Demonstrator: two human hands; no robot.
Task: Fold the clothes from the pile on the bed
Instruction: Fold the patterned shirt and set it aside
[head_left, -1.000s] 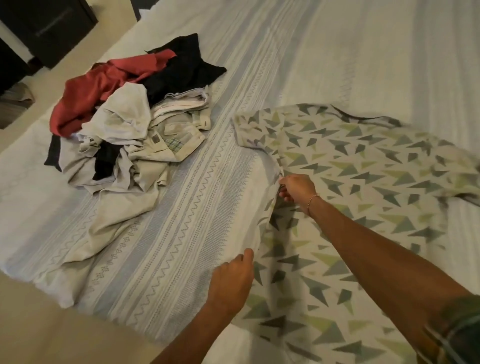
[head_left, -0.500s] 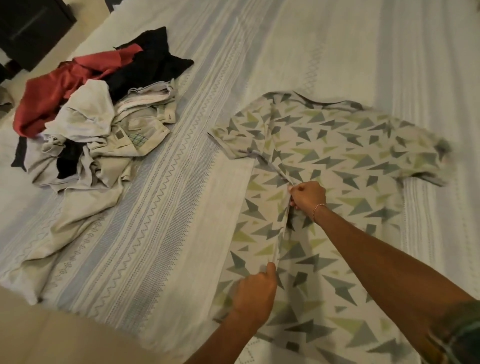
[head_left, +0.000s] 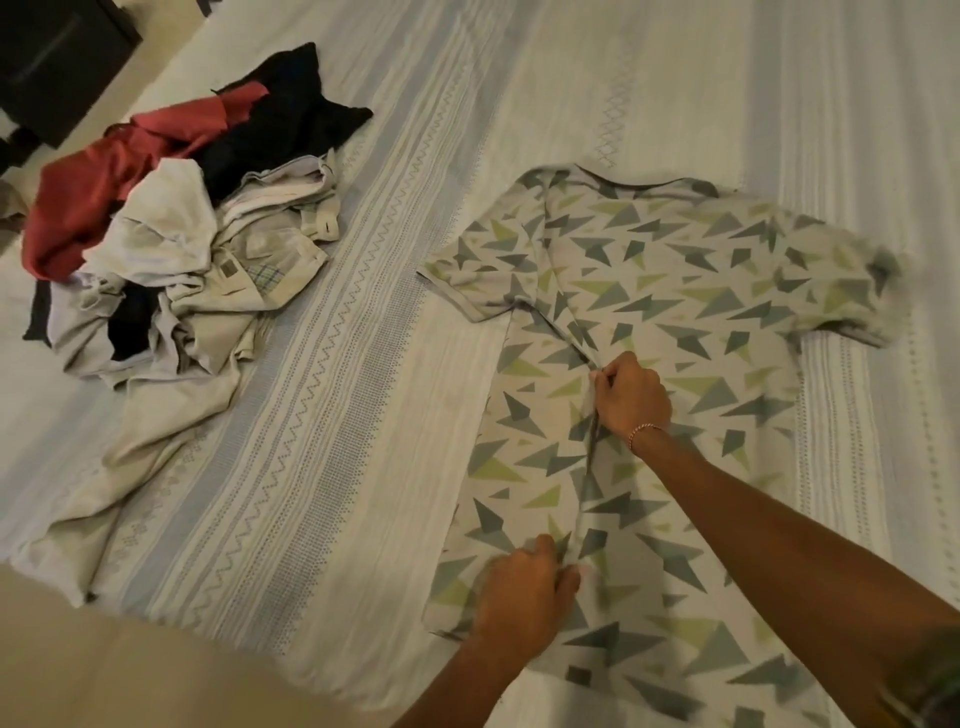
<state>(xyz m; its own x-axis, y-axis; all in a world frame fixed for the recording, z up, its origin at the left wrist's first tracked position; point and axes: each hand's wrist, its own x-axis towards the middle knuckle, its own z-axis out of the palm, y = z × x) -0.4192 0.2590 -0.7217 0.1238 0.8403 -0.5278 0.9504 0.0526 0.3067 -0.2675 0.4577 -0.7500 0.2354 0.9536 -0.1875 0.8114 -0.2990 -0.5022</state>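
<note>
A white t-shirt (head_left: 691, 291) printed with grey and green triangles lies spread on the bed, collar away from me. Its left side is folded over toward the middle, and the left sleeve sticks out to the left. My right hand (head_left: 631, 397) pinches the folded edge at mid-body. Nearer to me, my left hand (head_left: 524, 597) grips the same edge close to the hem. The pile of clothes (head_left: 171, 244) sits at the left of the bed: red, black, white and beige garments heaped together.
The bed (head_left: 332, 441) is covered by a pale sheet with grey-blue zigzag stripes. Its near-left edge meets a beige floor (head_left: 130, 675). A dark cabinet (head_left: 57, 57) stands at the top left beyond the bed.
Both hands have carried the shirt's left edge rightward over the body, so the left side now lies folded in. The view has shifted a little.
</note>
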